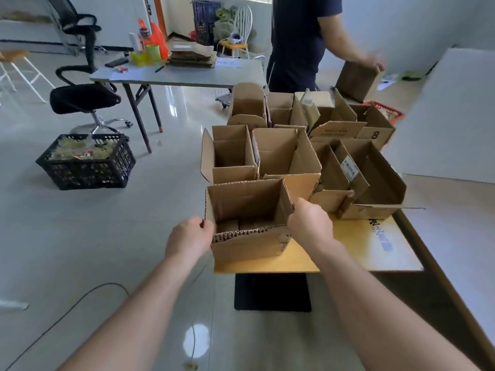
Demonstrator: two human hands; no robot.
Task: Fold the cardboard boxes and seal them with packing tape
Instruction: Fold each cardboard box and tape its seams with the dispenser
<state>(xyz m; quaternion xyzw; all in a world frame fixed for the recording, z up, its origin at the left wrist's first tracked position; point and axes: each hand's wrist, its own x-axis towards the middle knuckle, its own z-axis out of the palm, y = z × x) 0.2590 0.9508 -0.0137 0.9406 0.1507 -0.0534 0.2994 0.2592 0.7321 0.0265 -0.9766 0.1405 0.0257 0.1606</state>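
Box in hand: an upright cardboard box (pixel 249 246) with its top open. It stands on the near left corner of the yellow board (pixel 359 236), just in front of the open boxes (pixel 284 153) ranked behind it.
Left hand: my left hand (pixel 191 235) grips the box's near left corner, with thumb and fingers curled round the rim.
Right hand: my right hand (pixel 308 223) grasps the top of the right wall. Its fingers hook over the edge and are hidden inside the box.
Step, as I read it: the box is erected — the bottom flaps look folded in at its floor. I am squaring it up or parking it with the rest. I see no tape on it from here.
Next move calls for: packing tape, and none lies on this board. The yellow-green rolls (pixel 152 53) on the far grey table (pixel 187 76) might be tape — I cannot tell. Sealing the base would mean tipping the box over, so my grip must shift from rim to walls.
Also in the room: a second person (pixel 297 36) at the far end, holding another carton (pixel 357 80).
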